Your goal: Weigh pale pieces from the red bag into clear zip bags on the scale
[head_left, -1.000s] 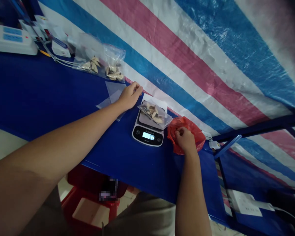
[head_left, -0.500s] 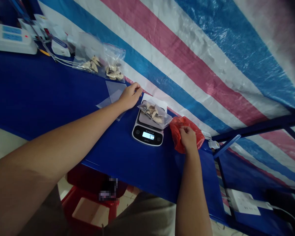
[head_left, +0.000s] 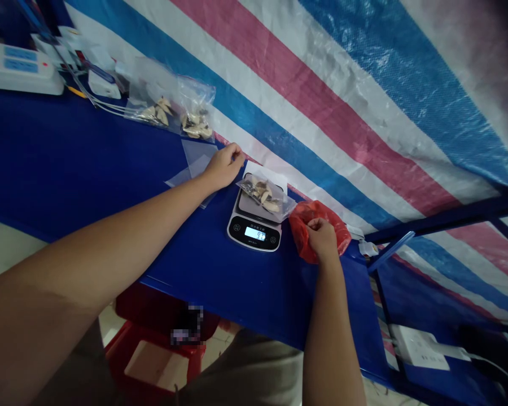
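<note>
On the kitchen scale (head_left: 254, 232), whose lit display seems to read 9.7, lies a clear zip bag (head_left: 260, 194) of pale dried slices with dark edges. My left hand (head_left: 226, 165) rests on the table just left of the scale, its fingers curled with nothing seen in them. Right of the scale, my right hand (head_left: 323, 237) is at the mouth of a crumpled red plastic bag (head_left: 300, 234). Its thumb and fingers are pinched together; whatever they hold is hidden. Flat, clear plastic bags (head_left: 192, 149) lie beside my left wrist.
Two filled zip bags (head_left: 197, 115) stand against the striped sheet (head_left: 279, 73) at the back. A power strip (head_left: 21, 70) with cables sits far left. A red bin (head_left: 195, 361) is below the table edge. Another white power strip (head_left: 419, 344) lies at lower right.
My right hand has shifted very slightly to the left within the red bag's mouth. My left hand, the scale and the zip bag on it stay as they were.
</note>
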Demonstrator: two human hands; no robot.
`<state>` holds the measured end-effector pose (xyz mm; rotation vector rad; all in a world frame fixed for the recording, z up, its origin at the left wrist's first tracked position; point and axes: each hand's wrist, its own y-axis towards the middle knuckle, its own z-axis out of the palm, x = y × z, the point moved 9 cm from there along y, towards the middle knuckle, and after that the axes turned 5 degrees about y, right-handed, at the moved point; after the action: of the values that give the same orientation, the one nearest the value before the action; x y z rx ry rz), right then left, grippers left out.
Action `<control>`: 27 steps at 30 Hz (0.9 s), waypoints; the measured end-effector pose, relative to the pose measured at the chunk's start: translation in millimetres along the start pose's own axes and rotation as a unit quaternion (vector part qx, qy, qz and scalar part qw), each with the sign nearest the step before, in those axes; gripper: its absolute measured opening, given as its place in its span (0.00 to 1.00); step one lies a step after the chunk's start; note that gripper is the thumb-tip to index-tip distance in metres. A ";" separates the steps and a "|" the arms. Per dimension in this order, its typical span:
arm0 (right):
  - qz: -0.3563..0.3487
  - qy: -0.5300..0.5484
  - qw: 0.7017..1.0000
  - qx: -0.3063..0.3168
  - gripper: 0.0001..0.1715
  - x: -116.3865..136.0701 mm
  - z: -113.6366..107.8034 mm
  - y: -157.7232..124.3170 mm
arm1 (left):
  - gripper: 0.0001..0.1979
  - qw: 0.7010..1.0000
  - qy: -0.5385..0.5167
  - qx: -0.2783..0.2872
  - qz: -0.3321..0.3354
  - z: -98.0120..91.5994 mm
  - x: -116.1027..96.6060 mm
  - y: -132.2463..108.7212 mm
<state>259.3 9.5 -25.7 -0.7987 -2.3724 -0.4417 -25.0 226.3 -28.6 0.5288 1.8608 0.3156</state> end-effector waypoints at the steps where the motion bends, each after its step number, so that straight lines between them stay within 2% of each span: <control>1: -0.002 0.005 1.000 0.004 0.05 -1.1 1.8 0.4 | 0.05 1.000 0.001 0.000 0.000 0.1 0.0 0.1; 8: -0.047 0.015 0.998 0.045 0.07 -1.8 17.3 3.4 | 0.05 1.000 -0.002 0.003 0.003 0.8 -0.6 -0.2; 11: -0.082 -0.066 0.994 0.017 0.06 4.0 16.9 3.6 | 0.05 1.000 0.003 0.003 0.002 0.4 -1.3 -0.5; 14: -0.071 -0.110 0.991 -0.014 0.11 5.7 14.6 3.8 | 0.05 1.000 0.005 0.003 0.000 0.3 -1.4 -0.6; 21: -0.039 -0.111 0.993 -0.023 0.11 11.0 15.5 2.2 | 0.05 1.000 0.013 0.007 0.004 1.4 -1.3 -1.4; 24: -0.034 -0.079 0.995 -0.040 0.17 10.4 15.5 2.3 | 0.05 1.000 0.013 0.008 0.001 1.8 -0.2 -1.3; 27: -0.032 -0.005 0.995 -0.098 0.25 0.7 6.2 3.7 | 0.05 1.000 0.014 0.012 -0.006 2.6 0.9 -0.9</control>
<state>258.5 15.5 -29.6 -0.8144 -2.3946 -0.7062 -23.0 225.9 -30.7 0.5314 1.8960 0.2946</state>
